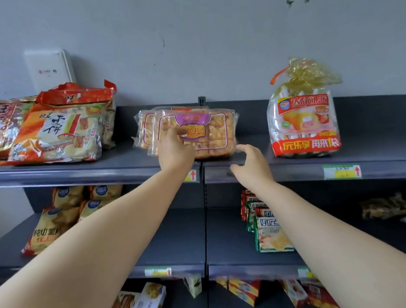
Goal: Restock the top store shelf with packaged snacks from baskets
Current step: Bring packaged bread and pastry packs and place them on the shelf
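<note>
— What sits nearest?

— Low down, small boxes (151,297) on the bottom shelf. One level up, yellow chip bags (54,222) stand on the left and green-edged packs (268,234) on the right.

— And the hands?

— Both arms reach up to the top shelf (289,167). The left hand (174,150) has its fingers laid against the front of the clear packs of square cakes (212,133), touching the label. I can't tell whether the thumb pinches anything. The right hand (251,166) hovers at the shelf's front edge just right of those packs, fingers loosely curled and holding nothing.

— Describe the packs.

— Transparent wrappers with golden-brown squares showing through. Each has a purple outline and a purple and orange label in the middle. Several stand on edge, one behind another, near the middle of the top shelf and close to its front.

— What's around them?

— Well to the left, orange and red rice cracker bags (57,135) lie piled. To the right, apart from the cakes, stands a tall bag of pies (304,125) tied with gold film, with a price tag (341,171) below it. Farthest back on the left, a white box (51,68) leans on the grey wall (201,38).
</note>
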Motion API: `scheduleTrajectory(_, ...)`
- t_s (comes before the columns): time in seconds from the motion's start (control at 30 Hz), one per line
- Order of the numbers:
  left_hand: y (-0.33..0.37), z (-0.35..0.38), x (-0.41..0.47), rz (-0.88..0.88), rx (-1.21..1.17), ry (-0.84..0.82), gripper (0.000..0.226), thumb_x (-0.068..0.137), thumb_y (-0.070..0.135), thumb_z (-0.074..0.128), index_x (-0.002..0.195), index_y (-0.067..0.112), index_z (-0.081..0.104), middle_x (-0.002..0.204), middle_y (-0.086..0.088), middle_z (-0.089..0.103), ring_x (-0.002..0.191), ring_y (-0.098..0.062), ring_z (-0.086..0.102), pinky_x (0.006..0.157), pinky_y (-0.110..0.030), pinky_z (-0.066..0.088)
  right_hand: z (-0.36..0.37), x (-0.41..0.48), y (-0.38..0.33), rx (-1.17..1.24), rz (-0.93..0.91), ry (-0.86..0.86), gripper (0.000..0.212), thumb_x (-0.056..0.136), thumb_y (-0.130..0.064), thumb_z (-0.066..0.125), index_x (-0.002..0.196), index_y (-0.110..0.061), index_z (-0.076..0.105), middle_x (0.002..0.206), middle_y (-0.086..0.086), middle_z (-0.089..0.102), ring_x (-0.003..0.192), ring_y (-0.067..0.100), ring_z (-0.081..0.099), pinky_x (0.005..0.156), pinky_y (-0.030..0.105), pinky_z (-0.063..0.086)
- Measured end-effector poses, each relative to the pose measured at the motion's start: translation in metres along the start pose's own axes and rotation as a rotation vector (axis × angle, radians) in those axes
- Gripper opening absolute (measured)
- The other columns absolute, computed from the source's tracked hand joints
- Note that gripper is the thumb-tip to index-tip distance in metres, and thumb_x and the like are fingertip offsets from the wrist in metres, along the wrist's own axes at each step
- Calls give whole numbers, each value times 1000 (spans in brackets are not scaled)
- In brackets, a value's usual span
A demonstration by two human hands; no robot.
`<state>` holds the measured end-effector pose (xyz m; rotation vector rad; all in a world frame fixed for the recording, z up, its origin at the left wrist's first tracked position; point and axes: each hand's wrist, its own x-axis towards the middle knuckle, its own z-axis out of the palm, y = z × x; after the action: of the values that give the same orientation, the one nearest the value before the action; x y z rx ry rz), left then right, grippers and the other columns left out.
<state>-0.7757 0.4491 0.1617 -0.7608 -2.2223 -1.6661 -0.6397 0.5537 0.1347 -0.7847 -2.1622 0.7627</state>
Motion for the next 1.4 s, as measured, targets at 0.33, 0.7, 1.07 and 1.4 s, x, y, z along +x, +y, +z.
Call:
scheduleTrajectory(0.33, 36, 12, -136, -114, 103, -236, 45, 84, -2, 47, 119, 23, 61, 99, 4, 61, 75, -17, 59, 71, -35, 54, -67, -101, 63, -193, -25, -188, 52, 89, -10, 60, 139, -21, 50, 151, 0, 38, 141, 22, 34, 109, 43, 39)
scheduleTrajectory(0.7, 25, 36, -248, -174, 291, -500, 39, 89, 7, 60, 126, 18, 58, 127, -1, 59, 95, -17, 55, 76, -28, 45, -117, -192, 143, -327, 75, -299, 49, 87, -16, 64, 135, -20, 52, 143, 3, 44, 127, 25, 46, 101, 41, 44)
scheduleTrajectory(1.07, -111, 76, -357, -425, 715, -950, 36, 84, 17, 63, 116, -1, 59, 102, -12, 64, 93, -27, 62, 70, -31, 47, -97, -268, 281, -509, 436, -600, 42, 90, -13, 57, 130, -21, 54, 141, 4, 44, 127, 23, 47, 99, 36, 45)
scheduleTrajectory(1.4, -215, 92, -402, -748, 769, -1042, 41, 88, 17, 57, 124, -2, 50, 125, -13, 61, 115, -28, 60, 89, -31, 49, -51, -309, 361, -565, 701, -738, 51, 87, -13, 55, 137, -15, 45, 142, 8, 42, 127, 27, 47, 98, 31, 46)
